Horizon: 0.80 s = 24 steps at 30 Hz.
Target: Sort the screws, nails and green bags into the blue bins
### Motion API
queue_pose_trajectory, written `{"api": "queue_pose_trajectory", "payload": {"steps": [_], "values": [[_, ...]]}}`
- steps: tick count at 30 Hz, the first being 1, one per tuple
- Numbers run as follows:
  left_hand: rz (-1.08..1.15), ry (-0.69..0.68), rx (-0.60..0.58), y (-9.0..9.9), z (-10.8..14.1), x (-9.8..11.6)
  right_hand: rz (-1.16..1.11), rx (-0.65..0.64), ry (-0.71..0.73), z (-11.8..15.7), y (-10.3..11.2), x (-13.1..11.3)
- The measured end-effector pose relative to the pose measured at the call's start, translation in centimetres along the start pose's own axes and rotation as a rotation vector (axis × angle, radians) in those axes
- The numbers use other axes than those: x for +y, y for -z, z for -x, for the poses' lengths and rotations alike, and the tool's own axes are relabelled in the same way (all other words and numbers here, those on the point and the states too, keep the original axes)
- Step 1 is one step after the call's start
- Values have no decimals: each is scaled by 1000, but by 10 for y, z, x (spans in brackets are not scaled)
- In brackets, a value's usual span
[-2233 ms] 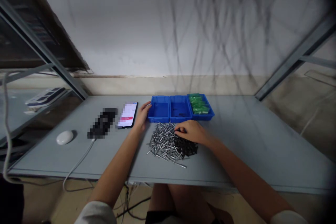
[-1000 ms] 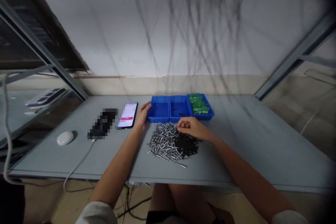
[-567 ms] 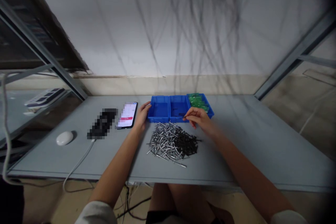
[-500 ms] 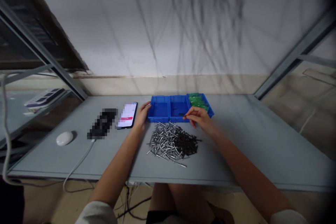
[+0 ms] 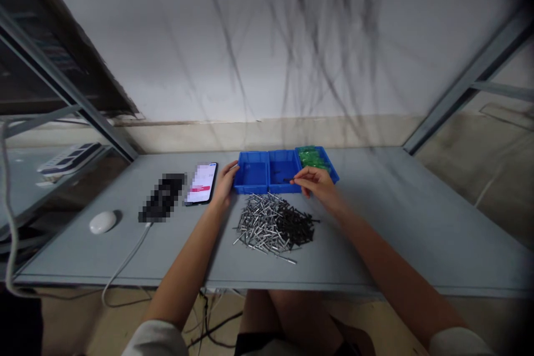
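My left hand [image 5: 226, 183] rests against the left side of the left blue bin [image 5: 252, 189], its fingers at the rim. My right hand [image 5: 316, 184] pinches a dark rivet [image 5: 287, 180] over the front of the middle blue bin [image 5: 284, 188], where a few small dark pieces lie. The right blue bin [image 5: 335, 176] holds green packets [image 5: 312, 158]. In front of the bins lies a heap of silver rivets [image 5: 258, 225] with dark rivets [image 5: 297, 227] on its right side.
Left of my left hand lie a lit phone [image 5: 202, 183], a blurred-out dark object [image 5: 164, 197] with a white cable [image 5: 125, 261], and a white round object [image 5: 102, 222]. A power strip [image 5: 70, 160] sits farther left.
The view has shifted slightly. My right hand stays over the middle bin's front with the dark rivet, its fingers slightly changed. My left hand remains at the left bin.
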<state>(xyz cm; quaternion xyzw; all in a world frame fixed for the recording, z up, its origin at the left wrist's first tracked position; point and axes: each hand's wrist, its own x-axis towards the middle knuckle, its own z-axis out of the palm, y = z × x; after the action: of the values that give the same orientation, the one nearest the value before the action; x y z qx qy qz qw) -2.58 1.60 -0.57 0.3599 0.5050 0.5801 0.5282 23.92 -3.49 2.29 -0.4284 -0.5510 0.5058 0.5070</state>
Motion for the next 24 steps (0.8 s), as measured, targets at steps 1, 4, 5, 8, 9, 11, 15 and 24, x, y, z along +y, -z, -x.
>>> {"api": "queue_pose_trajectory", "payload": {"steps": [1,4,5,8,9,11,15,24], "values": [[0,4,5,0,1,1,11,0,4,-1,0,1],[11,10,10,-1,2,2,100,9,36,-2,1,5],[14,8,9,-2,2,2,153,19,54,-2,1,7],[20,3,5,-2,3,2,356,53,125,-1,0,10],[20,3,4,-1,3,2,424,59,154,-1,0,10],[24,8,0,-1,2,1,534,64,207,0,-1,10],[36,8,-1,-1,0,0,624,54,260,1,-1,11],[15,-2,1,2,-5,-4,698,-27,289,4,0,7]]}}
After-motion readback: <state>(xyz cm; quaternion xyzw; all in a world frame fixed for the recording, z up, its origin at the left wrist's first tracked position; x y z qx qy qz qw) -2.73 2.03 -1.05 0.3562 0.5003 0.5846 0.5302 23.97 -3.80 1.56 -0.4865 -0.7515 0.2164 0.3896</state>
